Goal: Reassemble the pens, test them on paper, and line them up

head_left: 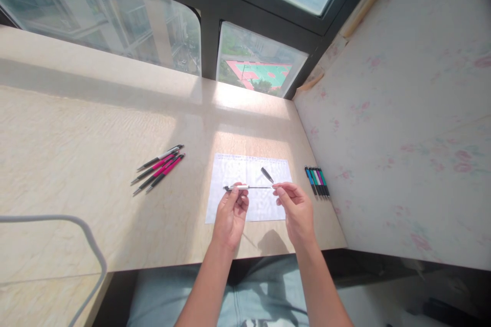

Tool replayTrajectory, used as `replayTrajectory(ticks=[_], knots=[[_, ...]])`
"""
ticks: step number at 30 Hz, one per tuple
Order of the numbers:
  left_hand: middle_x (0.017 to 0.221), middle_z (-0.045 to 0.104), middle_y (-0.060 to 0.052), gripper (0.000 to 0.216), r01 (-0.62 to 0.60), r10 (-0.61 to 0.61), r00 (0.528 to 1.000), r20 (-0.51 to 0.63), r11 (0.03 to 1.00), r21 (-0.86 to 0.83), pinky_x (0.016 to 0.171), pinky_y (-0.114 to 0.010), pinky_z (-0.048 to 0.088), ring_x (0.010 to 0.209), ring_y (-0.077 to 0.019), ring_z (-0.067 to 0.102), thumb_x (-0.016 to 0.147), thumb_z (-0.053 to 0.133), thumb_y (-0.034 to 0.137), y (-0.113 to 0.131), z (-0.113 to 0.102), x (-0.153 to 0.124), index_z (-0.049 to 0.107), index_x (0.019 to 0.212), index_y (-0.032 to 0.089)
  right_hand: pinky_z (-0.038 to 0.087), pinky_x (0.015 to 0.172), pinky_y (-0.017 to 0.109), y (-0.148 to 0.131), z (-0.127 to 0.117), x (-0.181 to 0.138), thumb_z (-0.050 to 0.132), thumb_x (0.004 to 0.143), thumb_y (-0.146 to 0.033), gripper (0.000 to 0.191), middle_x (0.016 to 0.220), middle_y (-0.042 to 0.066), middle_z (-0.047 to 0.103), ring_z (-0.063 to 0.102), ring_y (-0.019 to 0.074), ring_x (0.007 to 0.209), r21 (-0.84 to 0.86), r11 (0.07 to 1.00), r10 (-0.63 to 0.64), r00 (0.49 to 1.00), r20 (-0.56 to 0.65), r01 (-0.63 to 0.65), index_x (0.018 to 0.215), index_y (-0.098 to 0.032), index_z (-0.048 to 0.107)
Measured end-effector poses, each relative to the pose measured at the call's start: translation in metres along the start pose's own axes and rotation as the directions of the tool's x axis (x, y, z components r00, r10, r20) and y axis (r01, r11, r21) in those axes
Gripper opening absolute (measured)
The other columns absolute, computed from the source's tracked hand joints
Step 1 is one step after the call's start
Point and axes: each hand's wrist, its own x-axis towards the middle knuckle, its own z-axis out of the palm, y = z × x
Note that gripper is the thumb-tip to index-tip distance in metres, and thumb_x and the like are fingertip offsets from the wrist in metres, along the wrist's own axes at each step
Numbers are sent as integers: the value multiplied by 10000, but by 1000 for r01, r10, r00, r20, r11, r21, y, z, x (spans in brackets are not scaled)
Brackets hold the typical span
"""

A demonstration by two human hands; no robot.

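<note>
My left hand (232, 214) is closed around the white barrel (243, 187) of a click pen, which lies level with its black clip end to the left. A thin dark refill (259, 187) sticks out of the barrel to the right. At the refill's far end, my right hand (297, 209) has thumb and fingers pinched together; the very tip is hidden by the fingertips. Just beyond the refill, a black pen grip section (267, 174) rests on a white sheet of paper (226, 168). Both hands are above the sheet.
Several pens (159, 168), pink and white with black grips, lie in a loose group at left. A row of colourful pens (317, 182) lies by the papered wall (402, 112). A grey cable (82, 225) crosses the table's (76, 163) left front. Windows stand behind.
</note>
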Motion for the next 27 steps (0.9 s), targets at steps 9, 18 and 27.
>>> replayTrajectory(ticks=[9, 18, 27], knots=[[898, 688, -81, 167, 15, -16, 1000, 27, 1000, 25, 681, -168, 544, 768, -100, 649, 811, 677, 116, -3, -2, 0, 681, 976, 98, 477, 611, 274, -2, 6, -3, 696, 792, -327, 149, 915, 61, 700, 594, 178, 784, -70, 998, 4, 997, 77, 2, 874, -203, 688], [950, 694, -91, 154, 47, -48, 998, 34, 998, 30, 687, -168, 552, 796, -112, 665, 820, 672, 131, -4, 1, -2, 678, 972, 113, 490, 638, 272, 4, 16, -4, 659, 813, -327, 140, 881, 34, 679, 600, 166, 780, -93, 996, 18, 993, 118, -7, 891, -212, 667], [895, 675, -84, 109, -12, 13, 999, 37, 1000, -24, 669, -142, 545, 733, -71, 627, 842, 649, 140, 4, -8, 7, 689, 929, 89, 490, 661, 313, 34, -9, 24, 589, 828, -353, 249, 914, 65, 692, 616, 186, 733, -619, 765, -102, 983, 154, 176, 1009, -207, 680]])
